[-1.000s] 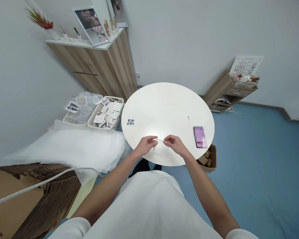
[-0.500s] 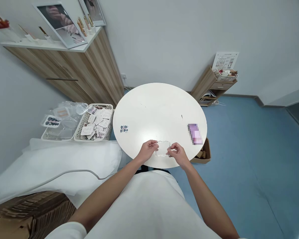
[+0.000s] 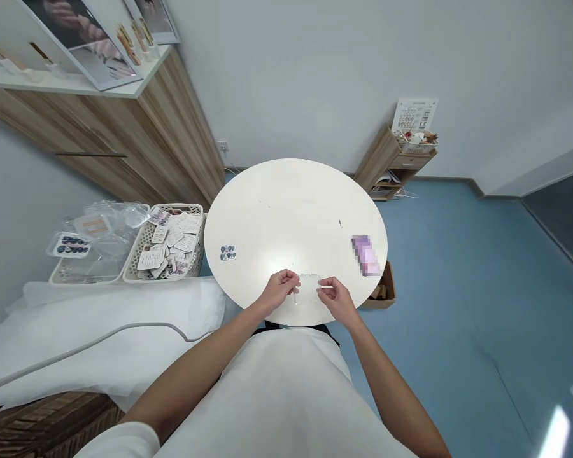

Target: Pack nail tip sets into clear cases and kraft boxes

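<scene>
Both hands meet over the near edge of a round white table (image 3: pixel 296 197). My left hand (image 3: pixel 279 290) and my right hand (image 3: pixel 333 296) pinch the two ends of a small clear plastic case (image 3: pixel 307 289), held flat just above the tabletop. Fingers of both hands are closed on its edges. A small card of dark press-on nails (image 3: pixel 228 252) lies on the table's left side. A phone with a purple screen (image 3: pixel 365 254) rests near the right edge.
Two white baskets stand left of the table: one (image 3: pixel 168 245) holds several printed cards, the other (image 3: pixel 83 251) clear packets. A white padded surface (image 3: pixel 100 331) lies at the left. A wooden cabinet (image 3: pixel 124 127) and a small shelf unit (image 3: pixel 391 165) line the wall. A cardboard box (image 3: pixel 381 292) sits under the table.
The hands went from pinching a thin clear piece to holding the case flat between them. The view swung left and nearer, shifting everything in frame.
</scene>
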`<state>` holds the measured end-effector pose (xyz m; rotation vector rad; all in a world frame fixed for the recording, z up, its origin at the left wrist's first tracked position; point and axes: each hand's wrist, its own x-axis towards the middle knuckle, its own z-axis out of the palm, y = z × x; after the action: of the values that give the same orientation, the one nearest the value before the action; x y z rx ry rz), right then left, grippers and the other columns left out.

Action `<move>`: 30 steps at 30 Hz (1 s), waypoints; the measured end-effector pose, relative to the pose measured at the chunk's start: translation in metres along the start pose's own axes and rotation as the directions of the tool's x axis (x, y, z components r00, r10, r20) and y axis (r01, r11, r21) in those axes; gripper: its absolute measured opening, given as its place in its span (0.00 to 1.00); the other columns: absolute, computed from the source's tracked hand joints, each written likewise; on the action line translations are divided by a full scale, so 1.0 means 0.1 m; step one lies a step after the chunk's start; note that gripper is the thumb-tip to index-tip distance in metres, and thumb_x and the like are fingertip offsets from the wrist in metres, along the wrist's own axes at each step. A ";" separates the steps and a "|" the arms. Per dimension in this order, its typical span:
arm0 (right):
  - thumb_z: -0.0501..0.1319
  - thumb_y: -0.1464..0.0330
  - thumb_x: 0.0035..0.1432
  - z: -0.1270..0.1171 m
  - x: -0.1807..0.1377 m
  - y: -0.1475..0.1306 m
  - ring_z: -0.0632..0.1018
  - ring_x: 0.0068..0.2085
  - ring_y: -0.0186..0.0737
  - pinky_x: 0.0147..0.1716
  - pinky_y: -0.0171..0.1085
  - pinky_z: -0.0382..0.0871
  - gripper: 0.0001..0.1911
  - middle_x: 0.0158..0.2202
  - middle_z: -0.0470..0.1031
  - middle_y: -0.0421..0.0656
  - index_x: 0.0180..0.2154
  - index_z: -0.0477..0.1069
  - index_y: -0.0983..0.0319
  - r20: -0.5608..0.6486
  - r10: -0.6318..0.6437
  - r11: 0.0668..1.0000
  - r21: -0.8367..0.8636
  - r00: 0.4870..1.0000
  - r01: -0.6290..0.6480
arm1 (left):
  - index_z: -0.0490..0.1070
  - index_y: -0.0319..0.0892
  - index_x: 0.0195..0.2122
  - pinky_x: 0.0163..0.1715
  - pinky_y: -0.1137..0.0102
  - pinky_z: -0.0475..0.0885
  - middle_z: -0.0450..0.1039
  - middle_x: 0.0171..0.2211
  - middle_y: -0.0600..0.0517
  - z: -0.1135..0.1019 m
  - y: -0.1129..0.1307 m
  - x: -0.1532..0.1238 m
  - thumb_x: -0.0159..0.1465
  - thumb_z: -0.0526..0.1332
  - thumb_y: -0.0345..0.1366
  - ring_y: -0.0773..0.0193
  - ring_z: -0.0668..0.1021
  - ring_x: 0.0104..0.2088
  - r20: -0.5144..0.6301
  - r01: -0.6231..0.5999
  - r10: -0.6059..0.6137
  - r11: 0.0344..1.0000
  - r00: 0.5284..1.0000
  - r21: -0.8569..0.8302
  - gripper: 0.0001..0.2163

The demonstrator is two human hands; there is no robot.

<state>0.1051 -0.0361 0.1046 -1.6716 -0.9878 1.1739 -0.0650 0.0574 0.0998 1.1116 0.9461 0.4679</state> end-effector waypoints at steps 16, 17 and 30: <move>0.63 0.64 0.44 -0.63 0.33 -0.15 0.57 0.58 0.46 0.51 0.48 0.59 0.30 0.60 0.49 0.45 0.50 0.58 0.54 0.446 -0.285 0.795 -0.385 0.849 0.469 | 0.66 0.41 0.42 0.32 0.68 0.67 0.70 0.29 0.51 0.36 0.07 0.18 0.54 0.58 0.45 0.68 0.72 0.26 -0.158 -0.019 0.011 0.999 0.987 -0.048 0.17; 0.63 0.65 0.44 -0.65 0.34 -0.14 0.56 0.58 0.46 0.51 0.48 0.59 0.30 0.61 0.48 0.45 0.50 0.58 0.54 0.473 -0.280 0.786 -0.387 0.835 0.483 | 0.67 0.41 0.42 0.32 0.69 0.67 0.70 0.29 0.51 0.39 0.06 0.19 0.55 0.57 0.45 0.69 0.72 0.26 -0.164 -0.020 0.012 0.999 0.986 -0.044 0.17; 0.64 0.67 0.39 -0.74 0.62 -0.34 0.66 0.50 0.46 0.46 0.45 0.62 0.22 0.51 0.63 0.47 0.40 0.63 0.58 0.430 -0.355 0.848 -0.226 0.830 0.479 | 0.55 0.48 0.56 0.39 0.66 0.65 0.63 0.46 0.47 0.37 0.26 0.10 0.39 0.70 0.39 0.63 0.70 0.38 -0.037 -0.201 0.216 0.948 0.976 0.248 0.42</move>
<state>0.1871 0.0179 0.1335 -1.3749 -1.7811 1.0793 -0.0258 0.0555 0.1234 1.4356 0.9636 0.5737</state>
